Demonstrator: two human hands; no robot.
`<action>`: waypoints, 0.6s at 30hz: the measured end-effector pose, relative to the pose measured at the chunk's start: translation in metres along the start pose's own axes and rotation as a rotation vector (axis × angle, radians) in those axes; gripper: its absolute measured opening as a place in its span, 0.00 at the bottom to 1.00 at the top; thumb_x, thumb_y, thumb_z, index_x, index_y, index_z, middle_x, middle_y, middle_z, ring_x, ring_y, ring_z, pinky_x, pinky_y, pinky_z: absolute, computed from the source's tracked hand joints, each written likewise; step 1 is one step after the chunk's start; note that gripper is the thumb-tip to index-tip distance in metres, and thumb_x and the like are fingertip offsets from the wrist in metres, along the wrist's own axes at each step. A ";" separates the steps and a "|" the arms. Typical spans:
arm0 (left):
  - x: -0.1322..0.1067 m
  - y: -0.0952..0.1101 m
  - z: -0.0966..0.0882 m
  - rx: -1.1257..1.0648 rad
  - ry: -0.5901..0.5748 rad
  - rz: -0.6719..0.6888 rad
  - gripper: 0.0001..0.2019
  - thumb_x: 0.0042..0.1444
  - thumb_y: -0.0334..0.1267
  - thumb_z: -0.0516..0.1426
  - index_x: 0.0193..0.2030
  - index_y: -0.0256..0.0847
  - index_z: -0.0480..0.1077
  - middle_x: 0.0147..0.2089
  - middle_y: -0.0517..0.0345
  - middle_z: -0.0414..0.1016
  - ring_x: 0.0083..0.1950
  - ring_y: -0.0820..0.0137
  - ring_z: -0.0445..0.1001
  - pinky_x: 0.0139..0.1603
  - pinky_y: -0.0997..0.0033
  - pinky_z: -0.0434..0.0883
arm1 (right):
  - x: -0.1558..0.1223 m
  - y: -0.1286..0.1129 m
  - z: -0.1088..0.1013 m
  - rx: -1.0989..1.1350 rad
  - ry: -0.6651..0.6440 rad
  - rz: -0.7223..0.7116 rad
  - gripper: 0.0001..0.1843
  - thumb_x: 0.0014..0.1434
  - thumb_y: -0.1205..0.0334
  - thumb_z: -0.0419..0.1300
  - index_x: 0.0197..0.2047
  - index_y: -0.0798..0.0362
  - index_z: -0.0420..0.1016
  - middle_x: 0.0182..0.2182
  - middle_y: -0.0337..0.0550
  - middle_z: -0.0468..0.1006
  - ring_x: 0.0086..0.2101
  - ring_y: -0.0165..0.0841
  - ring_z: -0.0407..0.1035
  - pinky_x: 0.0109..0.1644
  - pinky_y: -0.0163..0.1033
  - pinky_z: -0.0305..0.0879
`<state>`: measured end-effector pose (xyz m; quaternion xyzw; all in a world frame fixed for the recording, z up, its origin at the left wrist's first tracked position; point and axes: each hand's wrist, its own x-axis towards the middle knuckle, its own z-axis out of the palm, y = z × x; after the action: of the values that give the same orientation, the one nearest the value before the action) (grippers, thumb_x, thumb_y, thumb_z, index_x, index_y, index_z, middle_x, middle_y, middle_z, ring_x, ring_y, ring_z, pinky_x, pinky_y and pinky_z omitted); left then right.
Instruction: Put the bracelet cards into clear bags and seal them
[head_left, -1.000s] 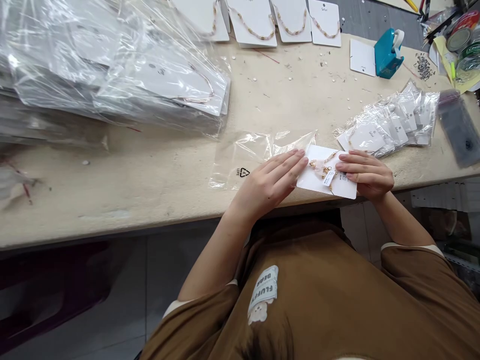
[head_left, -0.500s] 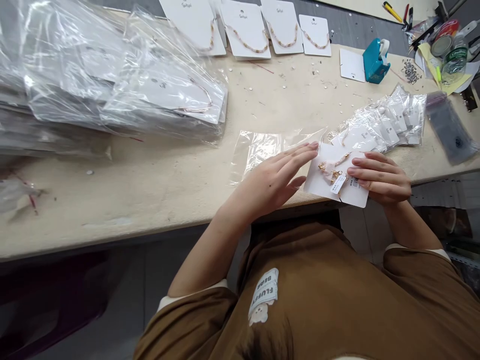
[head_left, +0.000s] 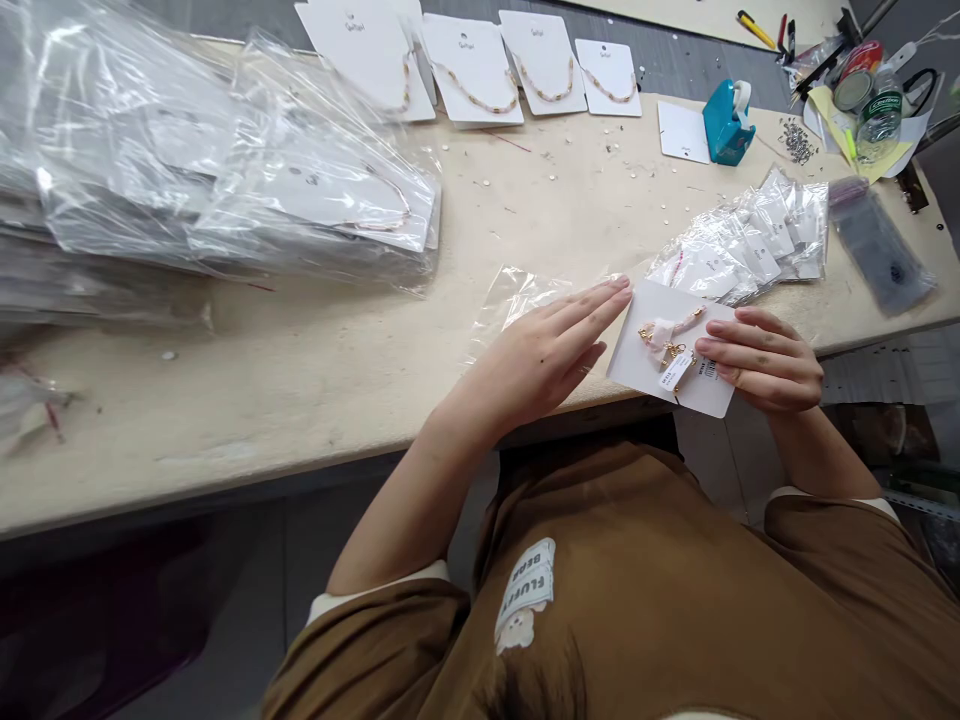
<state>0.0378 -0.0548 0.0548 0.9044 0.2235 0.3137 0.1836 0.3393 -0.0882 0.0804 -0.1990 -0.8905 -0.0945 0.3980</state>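
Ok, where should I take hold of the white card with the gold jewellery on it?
Pinch the white card at its bare left edge, coming from the near side with your left hand. The gold jewellery sits clear of that edge, and the card's lower edge seems to overhang the table, so a thumb could probably slip underneath.

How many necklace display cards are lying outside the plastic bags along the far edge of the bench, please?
4, in a row: the leftmost card, partly under plastic sheeting, then the second card, third card and rightmost card. More may be hidden beneath the leftmost.
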 end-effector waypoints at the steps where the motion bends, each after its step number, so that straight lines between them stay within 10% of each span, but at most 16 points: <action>1: 0.000 0.000 0.000 -0.004 0.005 -0.001 0.28 0.72 0.30 0.46 0.77 0.41 0.48 0.74 0.41 0.60 0.74 0.61 0.62 0.71 0.54 0.68 | 0.000 0.000 0.000 0.008 -0.004 -0.002 0.11 0.65 0.67 0.60 0.32 0.44 0.77 0.44 0.26 0.86 0.44 0.34 0.82 0.57 0.40 0.81; 18: -0.003 -0.002 0.023 -0.080 0.093 0.075 0.29 0.70 0.27 0.49 0.76 0.41 0.51 0.73 0.41 0.62 0.75 0.61 0.60 0.71 0.53 0.69 | -0.014 0.004 0.015 0.130 0.107 0.254 0.05 0.65 0.62 0.63 0.36 0.42 0.76 0.44 0.29 0.86 0.45 0.39 0.83 0.53 0.51 0.81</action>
<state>0.0496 -0.0590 0.0354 0.8885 0.1849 0.3709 0.1972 0.3390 -0.0835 0.0599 -0.2785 -0.8400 0.0042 0.4656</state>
